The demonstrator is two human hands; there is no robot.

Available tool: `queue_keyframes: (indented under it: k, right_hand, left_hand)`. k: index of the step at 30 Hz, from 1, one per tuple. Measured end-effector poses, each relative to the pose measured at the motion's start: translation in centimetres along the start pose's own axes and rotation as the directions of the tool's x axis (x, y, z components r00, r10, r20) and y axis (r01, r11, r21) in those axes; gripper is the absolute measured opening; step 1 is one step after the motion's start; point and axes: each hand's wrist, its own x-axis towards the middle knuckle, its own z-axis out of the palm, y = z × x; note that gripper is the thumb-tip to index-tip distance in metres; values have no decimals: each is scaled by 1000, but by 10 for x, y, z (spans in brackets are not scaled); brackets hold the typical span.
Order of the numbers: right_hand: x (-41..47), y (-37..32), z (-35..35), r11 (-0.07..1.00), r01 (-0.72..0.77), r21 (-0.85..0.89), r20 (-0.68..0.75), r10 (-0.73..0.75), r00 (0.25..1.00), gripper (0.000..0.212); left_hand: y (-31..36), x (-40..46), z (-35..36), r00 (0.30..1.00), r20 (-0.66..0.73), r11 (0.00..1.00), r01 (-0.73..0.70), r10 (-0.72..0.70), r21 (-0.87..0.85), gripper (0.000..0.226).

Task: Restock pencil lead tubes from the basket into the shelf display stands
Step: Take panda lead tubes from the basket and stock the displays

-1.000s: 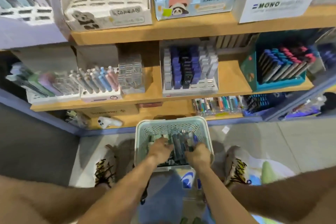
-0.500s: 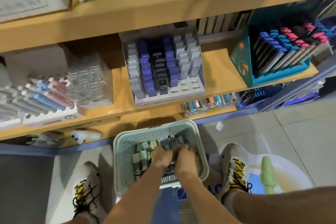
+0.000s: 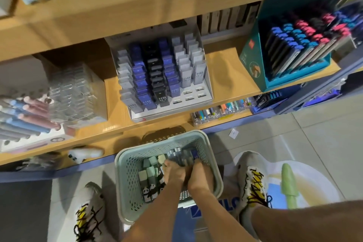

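Each grip is hard to read: the left hand (image 3: pixel 173 171) and right hand (image 3: pixel 200 173) sit pressed together inside the green basket (image 3: pixel 129 182) on the floor, fingers buried among the lead tubes (image 3: pixel 183 158); whether they hold any, I cannot tell. The display stand (image 3: pixel 165 76) sits on the shelf (image 3: pixel 225 68) beyond, its near right slots bare.
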Motion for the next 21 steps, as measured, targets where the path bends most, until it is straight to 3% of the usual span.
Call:
queue_keyframes:
  k: [5,7,9,11,14,18,21]
  right_hand:
    - [5,7,0,941,168,-294,163,-124,979,27]
    - [12,10,3,864,279,-420,247,-187,951,19]
    - [15,11,3,828,294,-476,284,-172,943,15]
    - [17,9,2,807,323,-495,345,-158,925,15]
    - [15,0,-1,890,295,-349,435,-124,892,24]
    - [2,-15,-16,955,253,-154,469,-154,870,20]
    - [-19,-27,-32,950,291,-114,491,-201,848,13]
  left_hand:
    - [-11,-4,-7,999,-36,1000,20,-20,4,68]
    - [-13,-5,-4,998,-31,995,45,-48,-94,68]
    - [-15,-6,-5,997,0,976,82,-83,-201,66]
    - [-15,-5,-9,991,52,931,136,-126,-339,47]
    - [-16,-6,-22,979,169,845,186,-116,-501,26]
    - [-25,-23,-49,960,275,827,112,53,-551,19]
    - [-33,-37,-71,944,327,859,130,45,-495,52]
